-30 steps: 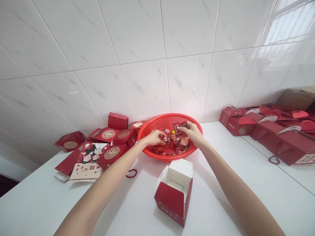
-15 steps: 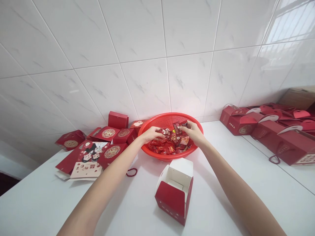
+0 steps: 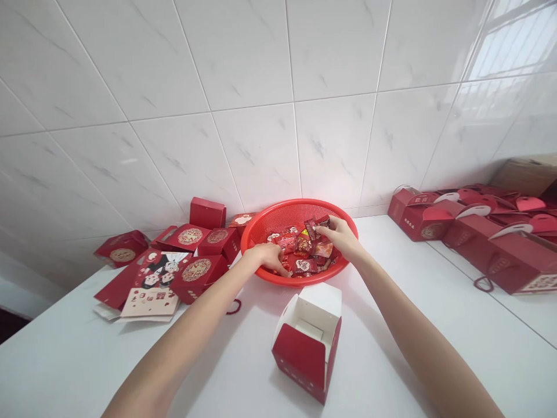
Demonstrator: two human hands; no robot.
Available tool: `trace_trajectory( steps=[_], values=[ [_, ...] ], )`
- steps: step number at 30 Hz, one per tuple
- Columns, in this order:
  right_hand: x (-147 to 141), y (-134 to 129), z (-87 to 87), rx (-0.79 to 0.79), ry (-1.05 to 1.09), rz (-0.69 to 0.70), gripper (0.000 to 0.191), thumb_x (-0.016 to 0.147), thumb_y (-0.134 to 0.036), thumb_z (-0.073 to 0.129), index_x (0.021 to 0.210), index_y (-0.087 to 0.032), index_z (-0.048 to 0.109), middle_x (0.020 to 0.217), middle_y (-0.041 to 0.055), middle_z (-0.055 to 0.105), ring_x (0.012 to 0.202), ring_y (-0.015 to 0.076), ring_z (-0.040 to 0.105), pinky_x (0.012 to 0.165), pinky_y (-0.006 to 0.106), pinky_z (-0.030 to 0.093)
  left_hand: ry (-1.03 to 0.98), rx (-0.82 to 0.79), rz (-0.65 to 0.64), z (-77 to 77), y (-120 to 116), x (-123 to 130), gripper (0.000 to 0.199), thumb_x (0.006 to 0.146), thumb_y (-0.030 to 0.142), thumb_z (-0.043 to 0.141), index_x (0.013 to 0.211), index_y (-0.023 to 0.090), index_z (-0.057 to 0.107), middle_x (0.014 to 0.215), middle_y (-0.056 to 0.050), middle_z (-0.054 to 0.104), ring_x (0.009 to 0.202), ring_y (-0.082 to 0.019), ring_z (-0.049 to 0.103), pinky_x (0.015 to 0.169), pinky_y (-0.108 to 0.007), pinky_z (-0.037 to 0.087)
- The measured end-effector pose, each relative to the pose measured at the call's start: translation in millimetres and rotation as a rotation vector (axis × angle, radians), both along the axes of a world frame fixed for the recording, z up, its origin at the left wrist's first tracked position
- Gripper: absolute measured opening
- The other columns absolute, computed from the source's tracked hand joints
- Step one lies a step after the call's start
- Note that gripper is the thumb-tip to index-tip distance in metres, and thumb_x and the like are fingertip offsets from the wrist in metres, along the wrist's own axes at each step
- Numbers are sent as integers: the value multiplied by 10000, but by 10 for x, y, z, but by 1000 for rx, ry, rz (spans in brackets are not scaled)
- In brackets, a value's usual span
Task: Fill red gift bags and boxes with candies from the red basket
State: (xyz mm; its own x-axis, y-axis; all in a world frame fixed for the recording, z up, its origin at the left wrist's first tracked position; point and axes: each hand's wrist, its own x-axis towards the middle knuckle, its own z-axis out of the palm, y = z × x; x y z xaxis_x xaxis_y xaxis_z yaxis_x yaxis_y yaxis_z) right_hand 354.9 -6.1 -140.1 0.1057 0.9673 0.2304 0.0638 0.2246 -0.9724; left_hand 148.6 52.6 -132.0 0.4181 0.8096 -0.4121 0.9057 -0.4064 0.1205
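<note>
A red mesh basket (image 3: 300, 281) against the wall holds many wrapped candies (image 3: 303, 246). Inside its left part, my left hand (image 3: 268, 257) reaches down among the candies with bent fingers; whether it grips one is hidden. On the right side of the basket, my right hand (image 3: 338, 233) pinches dark red candy packets (image 3: 317, 225) between thumb and fingers. In front of the basket stands a red box (image 3: 302, 354) with its white inside facing up and its flaps open; no candy shows in it.
Red boxes (image 3: 187, 237) and a printed card bag (image 3: 150, 302) lie on the left. Rows of red handled boxes (image 3: 505, 247) stand on the right, with a brown carton (image 3: 524, 174) behind. A dark red cord loop (image 3: 234, 306) lies beside my left forearm.
My left hand has moved down and toward the near left side of the basket, deeper into the candies. My right hand stays nearly in place with its packets.
</note>
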Motion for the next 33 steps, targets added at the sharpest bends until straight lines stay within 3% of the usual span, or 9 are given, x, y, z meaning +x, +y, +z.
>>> trace_trajectory(
  steps=[4, 8, 15, 21, 26, 30, 33],
  values=[
    [9, 6, -10, 4, -16, 0, 150, 708, -325, 650, 762, -198, 592, 744, 3, 656, 716, 180, 617, 659, 302, 491, 85, 48, -23, 21, -4, 10, 339, 492, 450, 809, 689, 206, 682, 829, -105, 699, 835, -321, 651, 703, -345, 472],
    [12, 15, -23, 18, -24, 4, 158, 708, -331, 646, 765, -196, 588, 758, 11, 666, 729, 187, 623, 665, 309, 492, 48, 82, -65, -3, 57, -25, 278, 507, 341, 806, 728, 214, 693, 797, -84, 681, 873, -328, 649, 723, -343, 474],
    [12, 22, -25, 38, -57, 17, 187, 712, -346, 639, 789, -183, 592, 761, 14, 653, 723, 180, 603, 674, 313, 480, -379, -164, 0, -32, 98, -64, 242, 505, 275, 785, 699, 186, 670, 580, 37, 582, 602, -180, 589, 563, -254, 425],
    [18, 27, -26, 38, -40, 32, 179, 718, -343, 638, 798, -187, 600, 790, 21, 668, 752, 191, 620, 688, 321, 494, -885, -345, 142, 6, 50, -41, 436, 564, 502, 831, 709, 149, 620, 613, 32, 568, 580, -127, 532, 582, -265, 453],
    [19, 43, -41, 47, -53, 34, 186, 716, -346, 641, 808, -188, 610, 804, 27, 674, 767, 203, 627, 713, 339, 500, -1020, -459, 231, 7, 65, -51, 452, 621, 560, 799, 679, 142, 638, 645, 10, 576, 588, -117, 509, 591, -275, 489],
    [24, 42, -42, 42, -51, 33, 186, 717, -342, 642, 811, -185, 612, 807, 31, 678, 765, 201, 628, 713, 337, 498, -1059, -508, 323, 26, 99, -71, 376, 653, 452, 801, 837, 133, 723, 749, -13, 644, 618, -128, 579, 662, -302, 533],
    [29, 34, -33, 38, -42, 42, 195, 715, -341, 650, 823, -182, 618, 802, 27, 681, 756, 194, 626, 711, 332, 498, -1070, -530, 312, 36, 118, -101, 353, 644, 333, 821, 930, 146, 730, 834, -35, 692, 699, -161, 661, 739, -322, 544]
  ],
)
